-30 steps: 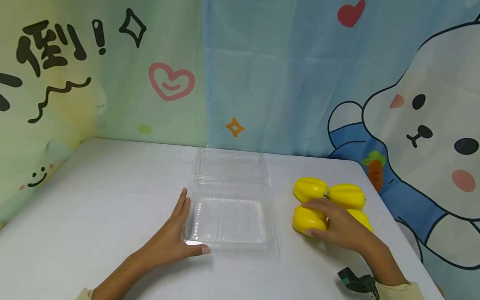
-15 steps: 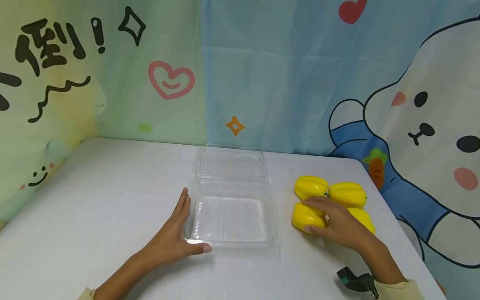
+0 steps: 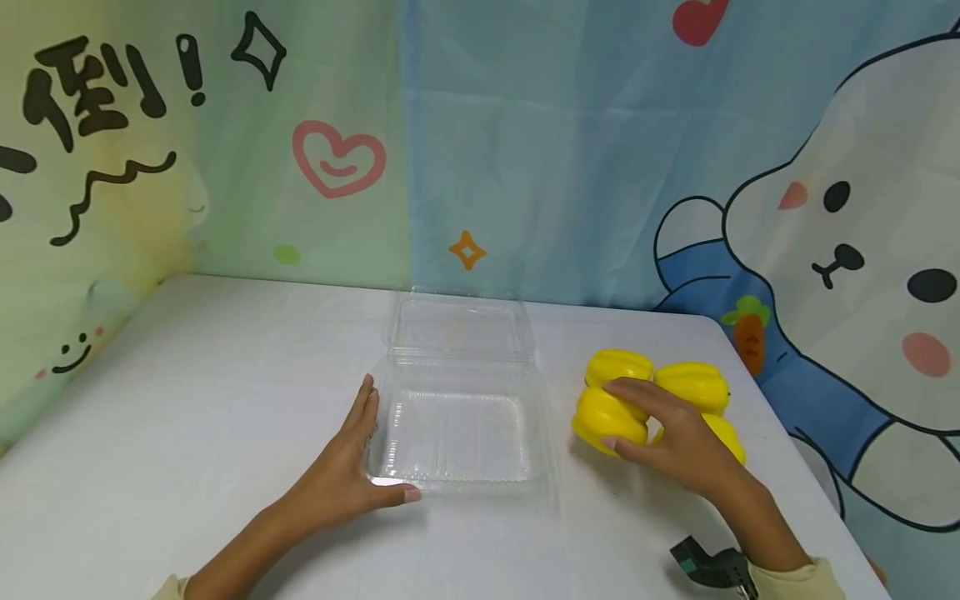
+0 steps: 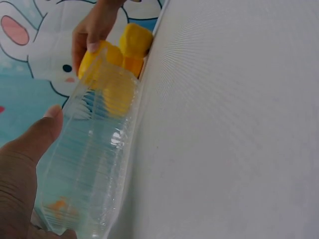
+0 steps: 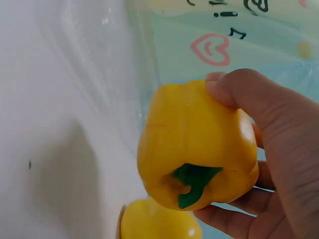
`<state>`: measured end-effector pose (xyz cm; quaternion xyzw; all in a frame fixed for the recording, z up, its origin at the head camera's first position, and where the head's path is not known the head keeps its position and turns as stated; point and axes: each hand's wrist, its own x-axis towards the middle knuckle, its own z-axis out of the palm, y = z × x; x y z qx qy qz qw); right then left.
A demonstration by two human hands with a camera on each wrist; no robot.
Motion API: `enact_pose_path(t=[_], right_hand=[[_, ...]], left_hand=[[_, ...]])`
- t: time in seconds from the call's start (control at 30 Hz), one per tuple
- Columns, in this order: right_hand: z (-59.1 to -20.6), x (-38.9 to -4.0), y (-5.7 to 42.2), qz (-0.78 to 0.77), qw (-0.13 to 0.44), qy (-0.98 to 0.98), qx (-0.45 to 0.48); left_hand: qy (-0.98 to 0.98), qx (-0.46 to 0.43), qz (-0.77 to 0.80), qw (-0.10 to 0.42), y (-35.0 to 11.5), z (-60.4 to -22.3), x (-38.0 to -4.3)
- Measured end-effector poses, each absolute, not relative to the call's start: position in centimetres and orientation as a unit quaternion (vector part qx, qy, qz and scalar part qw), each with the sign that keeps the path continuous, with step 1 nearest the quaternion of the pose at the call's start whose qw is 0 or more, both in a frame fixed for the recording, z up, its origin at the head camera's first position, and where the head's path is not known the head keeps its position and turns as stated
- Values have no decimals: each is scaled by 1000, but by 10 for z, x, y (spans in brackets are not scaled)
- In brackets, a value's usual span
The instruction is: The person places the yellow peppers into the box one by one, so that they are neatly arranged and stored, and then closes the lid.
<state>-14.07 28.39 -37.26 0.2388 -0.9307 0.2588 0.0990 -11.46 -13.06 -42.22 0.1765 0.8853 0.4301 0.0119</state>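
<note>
A yellow bell pepper (image 3: pixel 609 421) with a green stem (image 5: pixel 192 181) is gripped between the thumb and fingers of my right hand (image 3: pixel 678 433), lifted slightly off the table. Behind and beside it sit more yellow bell peppers: one at the back left (image 3: pixel 618 367), one at the back right (image 3: pixel 693 385) and one partly hidden by the hand (image 3: pixel 723 435). My left hand (image 3: pixel 348 471) rests at the near left corner of a clear plastic clamshell container (image 3: pixel 461 437), fingers straight along its side, thumb stretched along its front. The container's lid (image 3: pixel 461 327) lies folded back.
Everything stands on a white table (image 3: pixel 187 400). A printed cloth backdrop (image 3: pixel 525 167) hangs along the table's far and right edges. A dark camera mount (image 3: pixel 712 567) is strapped at my right wrist.
My right hand has raised the front left pepper off the table and shifted it a little leftward. The left hand and container have stayed in place.
</note>
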Motion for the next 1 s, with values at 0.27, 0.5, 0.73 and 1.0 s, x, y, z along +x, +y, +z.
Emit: enact_pose_path(t=[0.27,0.5,0.73,1.0], right_hand=[[-361,-133,270,277,124,-921,244],[-355,-129,257,290,134,-906,277],[-350,-129,245,302,142,-894,299],[-349,-130,231,312,127,-880,335]], left_hand=[[883,172,436,12,-131,-423,-114],[882,172,438,16,-131,-422,-114],[883,169,437,20,-130,-421,-113],[882,167,440,22,-130,-421,-113]])
